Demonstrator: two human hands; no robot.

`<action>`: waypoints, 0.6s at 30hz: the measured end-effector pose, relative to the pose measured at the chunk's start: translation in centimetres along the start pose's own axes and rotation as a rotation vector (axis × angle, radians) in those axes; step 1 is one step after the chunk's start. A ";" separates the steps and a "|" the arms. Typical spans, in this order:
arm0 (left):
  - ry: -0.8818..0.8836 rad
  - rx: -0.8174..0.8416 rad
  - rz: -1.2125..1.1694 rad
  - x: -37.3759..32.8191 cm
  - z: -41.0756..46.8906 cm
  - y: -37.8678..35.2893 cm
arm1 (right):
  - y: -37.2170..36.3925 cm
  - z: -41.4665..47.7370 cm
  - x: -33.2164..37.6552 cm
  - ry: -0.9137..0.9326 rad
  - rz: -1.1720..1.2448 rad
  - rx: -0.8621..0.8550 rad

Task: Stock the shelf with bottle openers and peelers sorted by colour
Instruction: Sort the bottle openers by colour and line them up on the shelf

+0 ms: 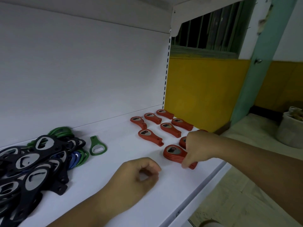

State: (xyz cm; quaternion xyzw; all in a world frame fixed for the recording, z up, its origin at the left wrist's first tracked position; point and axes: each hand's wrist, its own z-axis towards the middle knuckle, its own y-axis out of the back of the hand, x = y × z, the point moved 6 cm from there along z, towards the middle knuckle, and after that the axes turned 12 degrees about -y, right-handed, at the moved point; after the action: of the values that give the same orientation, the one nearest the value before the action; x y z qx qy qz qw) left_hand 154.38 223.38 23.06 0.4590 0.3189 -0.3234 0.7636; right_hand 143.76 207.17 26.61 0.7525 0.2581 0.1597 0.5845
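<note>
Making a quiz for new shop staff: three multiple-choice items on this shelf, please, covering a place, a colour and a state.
1. Where does the single green opener lie? A on the red ones; B between the dark pile and the red openers; C on the floor.
2. What colour are the openers laid in rows? A blue; B black; C red.
3. What is the right hand doing? A gripping a red stack; B lying flat; C holding a green opener.
B: it lies alone between them. C: every row is red. A: its fingers curl round the front stack.
</note>
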 end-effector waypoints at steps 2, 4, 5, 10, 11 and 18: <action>-0.038 0.017 0.059 -0.2 0.0 -0.2 | 1.0 0.0 0.1 -0.019 -0.033 -0.019; -0.077 0.043 0.151 -0.3 0.1 -0.4 | 2.9 0.6 0.6 -0.020 0.027 -0.092; -0.090 0.057 0.187 -0.5 0.2 -0.6 | 3.7 1.1 1.3 0.012 0.085 -0.129; -0.110 0.049 0.185 -0.6 0.6 -0.4 | 4.5 4.7 7.2 0.083 0.197 -0.236; -0.105 0.046 0.178 -0.6 0.7 -0.3 | 4.2 5.5 8.2 0.061 0.162 -0.219; -0.092 0.069 0.163 -0.6 1.0 -0.1 | 2.2 8.7 10.0 -0.051 0.097 -0.084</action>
State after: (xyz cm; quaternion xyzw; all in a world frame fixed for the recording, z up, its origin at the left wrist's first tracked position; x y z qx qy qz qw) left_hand 154.15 222.51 23.82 0.4942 0.2337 -0.2919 0.7848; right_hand 157.12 205.60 25.81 0.7429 0.1995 0.1794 0.6133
